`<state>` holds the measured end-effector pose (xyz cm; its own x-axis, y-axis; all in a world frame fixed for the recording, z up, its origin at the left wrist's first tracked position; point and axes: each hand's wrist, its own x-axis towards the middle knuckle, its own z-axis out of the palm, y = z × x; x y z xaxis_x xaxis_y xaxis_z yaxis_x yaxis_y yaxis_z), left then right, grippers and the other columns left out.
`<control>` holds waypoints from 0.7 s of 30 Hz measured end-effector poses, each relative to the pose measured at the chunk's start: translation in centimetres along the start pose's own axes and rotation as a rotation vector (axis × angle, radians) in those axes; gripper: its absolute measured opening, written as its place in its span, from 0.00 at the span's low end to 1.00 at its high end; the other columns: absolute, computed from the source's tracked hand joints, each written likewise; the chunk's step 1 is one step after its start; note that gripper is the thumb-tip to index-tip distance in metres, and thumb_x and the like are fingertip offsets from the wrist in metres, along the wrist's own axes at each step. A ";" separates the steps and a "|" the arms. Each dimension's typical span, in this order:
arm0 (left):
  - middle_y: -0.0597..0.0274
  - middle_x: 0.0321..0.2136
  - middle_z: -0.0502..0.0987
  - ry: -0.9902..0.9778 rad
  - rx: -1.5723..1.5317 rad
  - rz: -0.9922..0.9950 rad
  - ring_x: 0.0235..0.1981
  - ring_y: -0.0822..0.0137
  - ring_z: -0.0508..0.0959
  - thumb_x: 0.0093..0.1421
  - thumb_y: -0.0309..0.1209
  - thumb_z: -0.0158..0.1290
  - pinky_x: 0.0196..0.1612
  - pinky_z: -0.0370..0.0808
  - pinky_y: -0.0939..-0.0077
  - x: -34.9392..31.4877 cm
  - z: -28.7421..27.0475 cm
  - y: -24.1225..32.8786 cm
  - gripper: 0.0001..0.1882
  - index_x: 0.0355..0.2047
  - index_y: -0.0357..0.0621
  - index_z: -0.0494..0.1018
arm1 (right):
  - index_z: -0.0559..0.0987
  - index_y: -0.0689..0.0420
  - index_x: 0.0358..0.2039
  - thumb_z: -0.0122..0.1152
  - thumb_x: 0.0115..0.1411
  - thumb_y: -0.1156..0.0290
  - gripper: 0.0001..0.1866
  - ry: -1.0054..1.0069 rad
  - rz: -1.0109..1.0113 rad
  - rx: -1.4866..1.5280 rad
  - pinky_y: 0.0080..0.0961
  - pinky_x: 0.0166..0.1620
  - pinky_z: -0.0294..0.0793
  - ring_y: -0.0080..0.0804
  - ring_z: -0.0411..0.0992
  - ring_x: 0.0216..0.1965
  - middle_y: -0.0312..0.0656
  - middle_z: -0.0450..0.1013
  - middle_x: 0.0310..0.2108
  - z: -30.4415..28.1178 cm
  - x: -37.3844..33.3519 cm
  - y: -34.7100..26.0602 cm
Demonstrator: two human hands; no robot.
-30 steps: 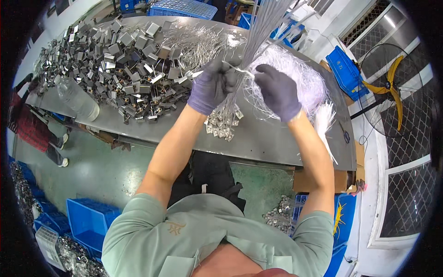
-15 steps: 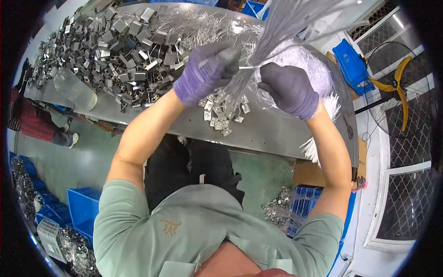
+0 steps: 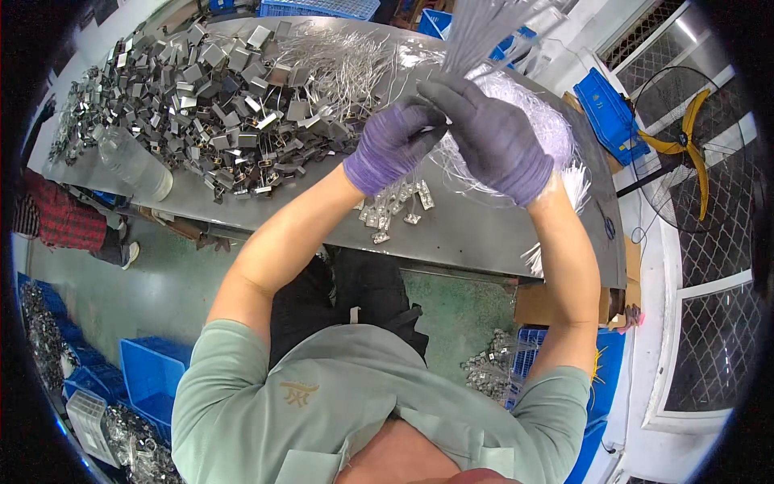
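Observation:
A bundle of thin clear-grey wires (image 3: 477,42) fans out above my gloved hands, and small silver metal tags (image 3: 391,211) hang at its lower end over the table. My left hand (image 3: 397,139), in a purple glove with dark fingers, is closed on the bundle, thumb and fingers pressed together. Against it, my right hand (image 3: 492,133) in a matching glove is closed round the bundle, its fingers reaching over toward the left ones. The stretch of wires between the hands is mostly hidden, and the white tie seen earlier does not show.
On the grey table (image 3: 476,234) lie a heap of dark metal padlock-like pieces (image 3: 234,113), a clear plastic bottle (image 3: 133,165) and a pile of clear strands (image 3: 556,129). A yellow-bladed fan (image 3: 685,147) stands right. Blue crates (image 3: 153,371) sit lower left; another person (image 3: 68,214) stands far left.
My hands have come together at the bundle; before, a white tie stretched between them across it. The bundle has lowered and the hanging tags have shifted slightly.

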<state>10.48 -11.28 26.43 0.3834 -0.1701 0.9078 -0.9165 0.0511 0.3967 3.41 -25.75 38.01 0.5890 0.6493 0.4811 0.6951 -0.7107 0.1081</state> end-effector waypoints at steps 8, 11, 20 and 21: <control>0.62 0.24 0.74 0.024 -0.622 -0.788 0.24 0.73 0.75 0.52 0.24 0.58 0.28 0.74 0.79 1.1 -3.0 2.6 0.11 0.35 0.36 0.69 | 0.79 0.62 0.34 0.60 0.52 0.78 0.08 0.042 0.447 0.661 0.18 0.29 0.74 0.22 0.74 0.25 0.41 0.76 0.28 2.0 -2.4 0.6; 0.60 0.26 0.74 -0.031 -0.513 -0.898 0.27 0.72 0.75 0.49 0.23 0.59 0.32 0.74 0.80 1.7 -3.4 2.5 0.15 0.36 0.34 0.68 | 0.79 0.64 0.35 0.60 0.52 0.78 0.09 -0.062 0.647 0.803 0.16 0.28 0.73 0.20 0.73 0.23 0.40 0.76 0.26 3.3 -4.0 0.3; 0.61 0.33 0.72 0.217 -0.270 -0.428 0.32 0.71 0.73 0.46 0.21 0.56 0.39 0.71 0.78 0.3 0.6 -0.3 0.19 0.41 0.37 0.67 | 0.79 0.57 0.39 0.61 0.52 0.77 0.12 0.193 0.286 0.324 0.21 0.29 0.73 0.26 0.74 0.22 0.42 0.77 0.26 0.4 -1.4 0.4; 0.61 0.33 0.72 0.262 -0.179 -0.315 0.32 0.70 0.73 0.47 0.21 0.56 0.38 0.71 0.77 0.3 1.2 -1.0 0.19 0.41 0.38 0.68 | 0.79 0.57 0.39 0.62 0.51 0.78 0.12 0.195 0.262 0.280 0.22 0.29 0.73 0.29 0.75 0.23 0.42 0.77 0.26 0.2 -0.6 0.0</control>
<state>11.36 -12.55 26.12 0.6776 0.0490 0.7338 -0.7252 0.2101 0.6557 3.10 -26.07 37.48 0.6902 0.3741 0.6195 0.6335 -0.7261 -0.2674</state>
